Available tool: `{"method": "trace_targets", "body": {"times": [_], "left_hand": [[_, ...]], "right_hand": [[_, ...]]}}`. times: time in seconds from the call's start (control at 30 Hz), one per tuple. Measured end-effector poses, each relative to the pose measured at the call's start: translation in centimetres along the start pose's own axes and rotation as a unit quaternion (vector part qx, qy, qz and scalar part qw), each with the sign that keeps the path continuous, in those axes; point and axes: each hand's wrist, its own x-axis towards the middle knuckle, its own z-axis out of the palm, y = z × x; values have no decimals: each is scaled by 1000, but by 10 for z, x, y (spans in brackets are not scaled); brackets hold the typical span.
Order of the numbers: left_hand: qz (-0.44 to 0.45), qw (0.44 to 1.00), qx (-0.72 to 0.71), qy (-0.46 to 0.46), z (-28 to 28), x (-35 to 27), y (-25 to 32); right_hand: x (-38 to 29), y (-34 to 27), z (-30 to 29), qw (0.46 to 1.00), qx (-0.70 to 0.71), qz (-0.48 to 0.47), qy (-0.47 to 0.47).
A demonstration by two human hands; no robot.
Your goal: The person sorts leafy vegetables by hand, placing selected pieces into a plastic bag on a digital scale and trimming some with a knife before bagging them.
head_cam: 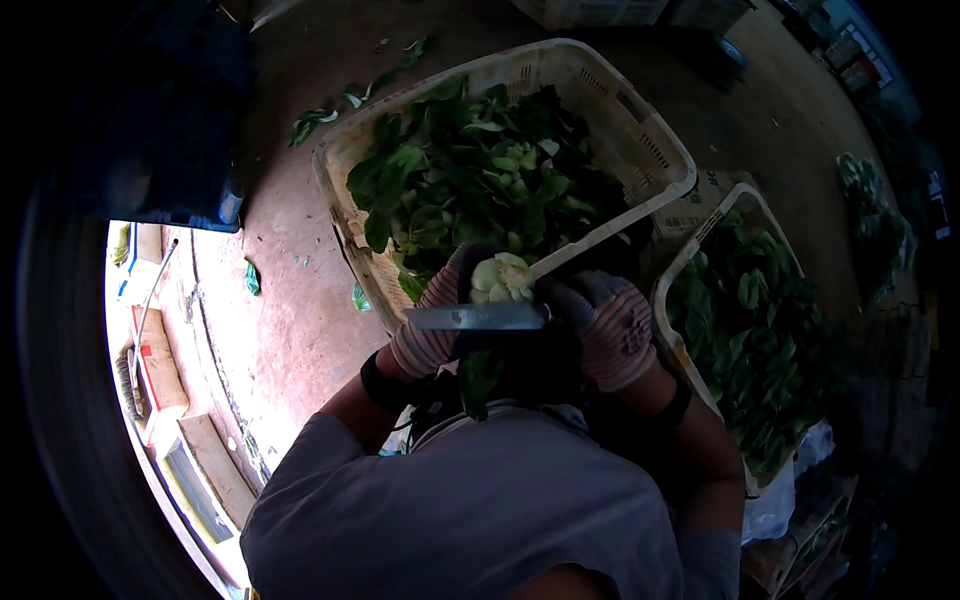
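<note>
In a striped work glove, my left hand (pixel 441 315) grips a head of bok choy (pixel 500 279), its pale cut base turned up. Dark green leaves of it hang below toward my lap. My right hand (pixel 604 319), gloved the same way, holds a knife by its handle, which the fingers mostly hide. The knife's broad steel blade (pixel 480 317) points left, lying across just below the pale base and over the left glove. Beyond both hands stands a large cream plastic crate (pixel 652 196), holding a heap of loose bok choy leaves (pixel 480 172).
To the right, a second plastic crate (pixel 664 300) is filled with rows of bok choy (pixel 757 322). Printed cardboard (pixel 686 206) lies between the crates. Stray leaves (pixel 252 276) dot the floor at left. Clear plastic film (pixel 772 510) shows beneath the right crate. Blue containers (pixel 165 150) stand upper left.
</note>
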Motion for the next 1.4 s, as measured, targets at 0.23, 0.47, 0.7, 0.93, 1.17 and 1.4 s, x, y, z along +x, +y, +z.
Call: {"method": "trace_targets", "body": {"times": [0.23, 0.47, 0.7, 0.93, 1.17, 1.4], "left_hand": [[15, 995, 96, 31, 5, 0, 9], [-15, 979, 179, 98, -8, -8, 34], [85, 974, 204, 39, -6, 2, 22], [-155, 961, -204, -101, 84, 15, -4], [-55, 813, -228, -533, 264, 25, 33], [-73, 733, 52, -674, 435, -81, -21]], "right_hand": [[10, 9, 11, 1000, -1, 8, 27], [15, 85, 41, 952, -136, 270, -44], [14, 36, -3, 770, 487, 380, 160], [-82, -10, 16, 873, 347, 282, 195], [-298, -100, -93, 721, 328, 414, 448], [-478, -280, -83, 448, -138, 687, 555]]}}
